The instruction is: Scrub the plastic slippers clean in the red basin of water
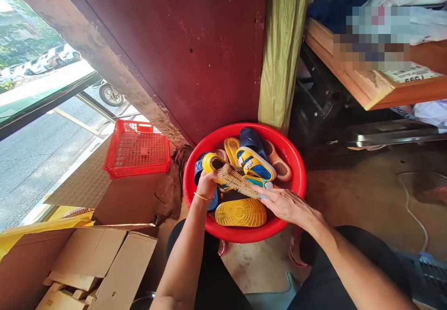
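A red plastic basin (301, 179) full of slippers and sandals sits between my knees. My left hand (207, 186) is closed on a yellow slipper (210, 162) above its left side. My right hand (284, 204) grips a scrubbing brush (234, 178) with tan bristles, which lies across the slipper's opening and hides part of it. Below the brush, a yellow slipper with its ridged sole up (240, 212) rests near the front rim. Behind are a blue-and-yellow sandal (260, 166), a navy slipper (252, 138) and a pinkish-tan slipper (280, 165).
A red plastic crate (138, 154) stands on cardboard to the left. Nearer are open cardboard boxes (91, 254). A dark red panel (167, 54) rises behind the basin. At right are a wooden-edged table (387, 97) with bags on it and a white cable (412, 207) on the floor.
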{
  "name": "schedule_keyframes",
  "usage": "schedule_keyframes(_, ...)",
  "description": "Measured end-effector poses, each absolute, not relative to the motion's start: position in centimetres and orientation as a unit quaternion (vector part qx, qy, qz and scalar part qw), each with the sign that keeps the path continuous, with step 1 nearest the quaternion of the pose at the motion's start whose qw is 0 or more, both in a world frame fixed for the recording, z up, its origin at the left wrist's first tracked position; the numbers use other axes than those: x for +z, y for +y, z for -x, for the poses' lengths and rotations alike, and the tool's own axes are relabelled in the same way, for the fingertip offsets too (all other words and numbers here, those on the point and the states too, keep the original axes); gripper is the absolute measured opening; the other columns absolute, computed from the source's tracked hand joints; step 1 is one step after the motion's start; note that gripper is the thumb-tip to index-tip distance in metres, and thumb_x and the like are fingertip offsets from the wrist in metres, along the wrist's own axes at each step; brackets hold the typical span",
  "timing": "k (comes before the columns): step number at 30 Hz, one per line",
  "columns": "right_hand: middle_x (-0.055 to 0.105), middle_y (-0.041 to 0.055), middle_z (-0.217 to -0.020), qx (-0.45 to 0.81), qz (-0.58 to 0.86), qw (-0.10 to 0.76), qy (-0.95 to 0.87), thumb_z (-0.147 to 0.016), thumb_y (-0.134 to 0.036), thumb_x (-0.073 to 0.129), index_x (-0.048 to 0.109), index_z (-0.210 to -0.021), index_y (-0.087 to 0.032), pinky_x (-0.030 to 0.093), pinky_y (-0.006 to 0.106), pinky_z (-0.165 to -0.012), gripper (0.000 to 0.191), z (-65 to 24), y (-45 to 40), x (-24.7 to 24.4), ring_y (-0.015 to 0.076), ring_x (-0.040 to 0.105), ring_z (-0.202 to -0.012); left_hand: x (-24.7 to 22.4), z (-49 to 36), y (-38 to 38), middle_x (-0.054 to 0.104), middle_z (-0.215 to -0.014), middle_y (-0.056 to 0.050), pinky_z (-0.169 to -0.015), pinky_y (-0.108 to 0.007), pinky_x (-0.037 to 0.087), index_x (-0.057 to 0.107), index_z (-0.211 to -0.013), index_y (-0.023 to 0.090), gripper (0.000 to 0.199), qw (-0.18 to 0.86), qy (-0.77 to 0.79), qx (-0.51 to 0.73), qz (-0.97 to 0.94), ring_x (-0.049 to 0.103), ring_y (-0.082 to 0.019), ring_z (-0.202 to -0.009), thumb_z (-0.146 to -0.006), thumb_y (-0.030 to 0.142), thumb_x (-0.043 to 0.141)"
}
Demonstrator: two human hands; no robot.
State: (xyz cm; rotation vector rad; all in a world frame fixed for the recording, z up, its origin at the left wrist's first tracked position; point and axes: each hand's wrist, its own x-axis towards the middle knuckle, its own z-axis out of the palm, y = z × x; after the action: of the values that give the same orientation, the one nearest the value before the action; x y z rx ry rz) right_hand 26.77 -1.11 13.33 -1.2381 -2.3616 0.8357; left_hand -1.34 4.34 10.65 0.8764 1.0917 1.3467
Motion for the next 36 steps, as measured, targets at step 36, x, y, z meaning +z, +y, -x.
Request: schedule_keyframes(36, 0.071, 0.0007, -0.080, 0.622, 0.465, 0.337, -0.532, -0.081, -0.057, 0.063, 0.061, -0.094, -0.022, 0.036, 0.020, -0.033, 0.038, -22.1, 1.3, 13.3, 0.0093, 0.054, -0.040, 10.1, -2.2, 2.9, 0.062, -0.121, -0.007, -0.092, -0.035, 0.052, 0.053, -0.123, 0.024, 0.051, 0.226, 0.543, 0.664, -0.461, 0.063, -0.022, -0.109, -0.079, 0.039, 0.074)
